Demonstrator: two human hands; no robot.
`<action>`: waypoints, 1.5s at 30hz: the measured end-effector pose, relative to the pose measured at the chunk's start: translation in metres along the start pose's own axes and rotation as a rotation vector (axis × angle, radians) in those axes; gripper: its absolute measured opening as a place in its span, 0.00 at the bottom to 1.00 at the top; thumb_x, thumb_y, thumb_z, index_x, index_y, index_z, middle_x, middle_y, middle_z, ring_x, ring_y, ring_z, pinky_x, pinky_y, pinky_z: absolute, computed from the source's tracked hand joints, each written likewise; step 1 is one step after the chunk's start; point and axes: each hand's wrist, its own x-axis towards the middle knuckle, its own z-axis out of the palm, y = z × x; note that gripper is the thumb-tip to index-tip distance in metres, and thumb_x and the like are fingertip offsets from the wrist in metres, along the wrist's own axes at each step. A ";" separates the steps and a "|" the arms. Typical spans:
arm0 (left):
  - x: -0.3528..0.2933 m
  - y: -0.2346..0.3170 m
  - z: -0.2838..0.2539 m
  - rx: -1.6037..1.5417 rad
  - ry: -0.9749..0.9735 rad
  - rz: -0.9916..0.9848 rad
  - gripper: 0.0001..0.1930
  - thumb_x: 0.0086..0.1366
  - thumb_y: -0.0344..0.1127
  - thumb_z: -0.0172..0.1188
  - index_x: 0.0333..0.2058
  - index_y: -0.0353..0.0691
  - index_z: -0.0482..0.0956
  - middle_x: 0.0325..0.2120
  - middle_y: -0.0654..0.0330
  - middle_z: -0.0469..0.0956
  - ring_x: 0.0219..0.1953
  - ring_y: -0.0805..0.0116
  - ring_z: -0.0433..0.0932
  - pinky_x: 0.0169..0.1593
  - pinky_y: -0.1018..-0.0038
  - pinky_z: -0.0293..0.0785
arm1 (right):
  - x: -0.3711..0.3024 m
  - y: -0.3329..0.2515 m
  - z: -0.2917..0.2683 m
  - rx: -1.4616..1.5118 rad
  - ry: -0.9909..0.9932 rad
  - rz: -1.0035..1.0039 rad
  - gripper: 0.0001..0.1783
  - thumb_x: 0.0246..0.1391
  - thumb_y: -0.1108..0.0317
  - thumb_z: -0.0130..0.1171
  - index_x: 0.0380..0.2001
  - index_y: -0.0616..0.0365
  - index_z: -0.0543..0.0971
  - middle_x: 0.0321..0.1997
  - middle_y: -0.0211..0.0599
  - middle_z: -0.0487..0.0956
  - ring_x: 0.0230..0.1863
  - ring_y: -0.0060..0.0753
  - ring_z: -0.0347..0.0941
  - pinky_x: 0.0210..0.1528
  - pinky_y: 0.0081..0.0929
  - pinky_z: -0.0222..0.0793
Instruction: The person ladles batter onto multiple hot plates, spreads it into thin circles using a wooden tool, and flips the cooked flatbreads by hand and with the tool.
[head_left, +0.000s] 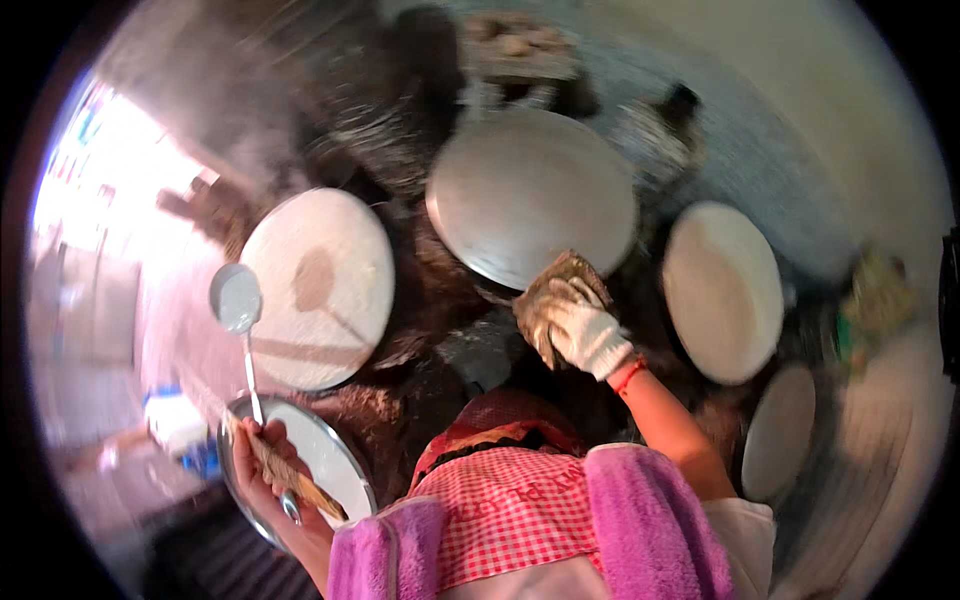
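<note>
Metal ladle (237,299) in closed left hand (257,478)

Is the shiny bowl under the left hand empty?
Not empty: the bowl has white stuff in it, showing inside the shiny rim. How deep it goes, I cannot tell.

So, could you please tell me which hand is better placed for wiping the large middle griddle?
Probably the right hand: it is gloved, holds what looks like a brown cloth, and is by the griddle's near edge. The left hand is farther away, holding a ladle and a wooden stick.
</note>
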 end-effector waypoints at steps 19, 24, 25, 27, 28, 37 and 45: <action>-0.152 -0.213 0.016 0.740 -0.461 -0.449 0.15 0.74 0.42 0.52 0.51 0.40 0.75 0.35 0.59 0.75 0.16 0.83 0.66 0.13 0.87 0.62 | -0.718 -0.476 -0.048 -0.490 0.168 2.058 0.20 0.57 0.70 0.54 0.54 0.58 0.78 0.54 0.47 0.80 0.58 0.49 0.75 0.61 0.39 0.70; -0.258 -0.277 0.007 0.628 -0.513 -0.769 0.13 0.73 0.42 0.53 0.46 0.40 0.76 0.32 0.60 0.74 0.15 0.84 0.65 0.12 0.88 0.60 | -0.806 -0.570 -0.060 -0.578 0.407 2.459 0.21 0.63 0.52 0.51 0.48 0.55 0.81 0.54 0.49 0.79 0.57 0.53 0.74 0.55 0.47 0.72; -0.278 -0.285 0.009 0.597 -0.506 -0.825 0.13 0.73 0.43 0.53 0.45 0.40 0.76 0.31 0.60 0.73 0.15 0.84 0.64 0.12 0.88 0.60 | -0.814 -0.575 -0.047 -0.650 0.090 2.446 0.21 0.62 0.53 0.52 0.49 0.54 0.81 0.56 0.45 0.79 0.60 0.53 0.73 0.56 0.50 0.71; -0.307 -0.291 0.012 0.535 -0.476 -0.916 0.12 0.73 0.43 0.54 0.44 0.40 0.76 0.30 0.61 0.73 0.15 0.84 0.64 0.12 0.88 0.60 | -0.833 -0.573 -0.027 -0.005 -0.216 2.564 0.21 0.59 0.55 0.54 0.49 0.54 0.82 0.57 0.46 0.79 0.61 0.54 0.72 0.58 0.52 0.70; -0.320 -0.286 0.012 0.499 -0.456 -0.940 0.12 0.72 0.43 0.54 0.43 0.40 0.76 0.29 0.61 0.73 0.15 0.84 0.64 0.12 0.88 0.59 | -0.809 -0.558 -0.051 0.088 -0.308 2.504 0.21 0.57 0.56 0.54 0.48 0.54 0.82 0.55 0.47 0.80 0.59 0.54 0.74 0.57 0.51 0.71; -0.399 -0.216 -0.062 0.069 -0.402 -0.985 0.14 0.71 0.44 0.57 0.37 0.38 0.77 0.24 0.62 0.71 0.13 0.86 0.60 0.11 0.89 0.59 | -0.616 -0.431 -0.115 0.205 0.229 1.018 0.19 0.60 0.55 0.57 0.47 0.56 0.81 0.48 0.46 0.82 0.51 0.50 0.78 0.51 0.42 0.75; -0.439 -0.110 -0.171 0.529 -0.253 -0.510 0.23 0.75 0.47 0.53 0.63 0.47 0.69 0.23 0.72 0.64 0.15 0.83 0.52 0.18 0.83 0.52 | -0.349 -0.484 -0.060 1.569 -0.450 0.380 0.25 0.70 0.58 0.50 0.63 0.60 0.70 0.53 0.44 0.79 0.48 0.34 0.80 0.49 0.31 0.77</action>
